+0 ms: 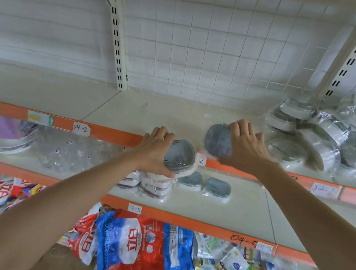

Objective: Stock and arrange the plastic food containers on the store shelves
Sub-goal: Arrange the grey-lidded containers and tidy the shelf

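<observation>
- A grey-lidded container (179,156) is gripped by the left hand (155,150), fingers curled over its far side and thumb under its near edge; it is held tilted in the air, in front of the orange front edge (106,133) of the upper shelf (152,111).
- A second grey-lidded container (218,140) is held by the right hand (244,146), fingers curled over its top edge; it is stood on end, tilted, close to the shelf's front edge.
- To the right of that hand, a heap of wrapped containers (328,134) is piled against the tiled back wall (210,46) and reaches almost to the front edge.
- To the left of the hands, the upper shelf surface is seen bare as far as the slotted upright (118,37).
- On the middle shelf (254,209), two grey containers (205,184) are laid side by side, just beside a stack of white wrapped containers (147,184); bare shelf is seen to their right.
- On the bottom shelf, red and blue bags (138,251) overhang the edge.
</observation>
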### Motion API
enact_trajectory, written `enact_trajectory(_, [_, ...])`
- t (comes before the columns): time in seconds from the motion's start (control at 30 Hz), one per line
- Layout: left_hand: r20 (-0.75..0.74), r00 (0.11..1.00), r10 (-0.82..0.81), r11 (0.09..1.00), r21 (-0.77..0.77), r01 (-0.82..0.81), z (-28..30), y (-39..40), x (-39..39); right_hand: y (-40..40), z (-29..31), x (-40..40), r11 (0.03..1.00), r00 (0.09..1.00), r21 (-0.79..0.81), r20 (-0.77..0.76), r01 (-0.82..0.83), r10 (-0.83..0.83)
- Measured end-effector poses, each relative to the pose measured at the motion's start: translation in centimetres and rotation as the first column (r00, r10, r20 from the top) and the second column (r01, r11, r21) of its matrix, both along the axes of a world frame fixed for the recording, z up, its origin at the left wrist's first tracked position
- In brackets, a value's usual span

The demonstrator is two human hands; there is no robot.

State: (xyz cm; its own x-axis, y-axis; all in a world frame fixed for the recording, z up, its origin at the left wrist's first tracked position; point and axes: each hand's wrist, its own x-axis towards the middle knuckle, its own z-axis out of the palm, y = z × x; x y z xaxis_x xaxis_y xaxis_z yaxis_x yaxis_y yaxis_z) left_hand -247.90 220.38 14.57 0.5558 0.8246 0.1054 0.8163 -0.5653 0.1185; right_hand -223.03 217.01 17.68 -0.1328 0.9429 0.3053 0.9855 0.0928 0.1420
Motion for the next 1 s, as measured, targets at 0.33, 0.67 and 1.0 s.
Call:
enact_trajectory(0.33, [-0.187,0.973,-0.133,0.987,0.062,0.147,-8.6,-2.9,1.8,-8.6,-9.0,1.3,0.956,0.993,-0.291,0.099,-0.036,0.068])
enact_trajectory(0.67, [-0.224,0.972,-0.076,0.974,-0.226,0.024,-18.4,-2.5,5.1,-8.6,-21.4,3.1,0.834,0.972,-0.541,-0.116,0.111,-0.205])
enact_trajectory(1.0, [-0.085,0.994,0.062,0.954,-0.287,-0.084,-30.7,2.3,9.6,-1.7,-33.3,6.5,0.835,0.911,-0.535,-0.27,0.127,-0.312])
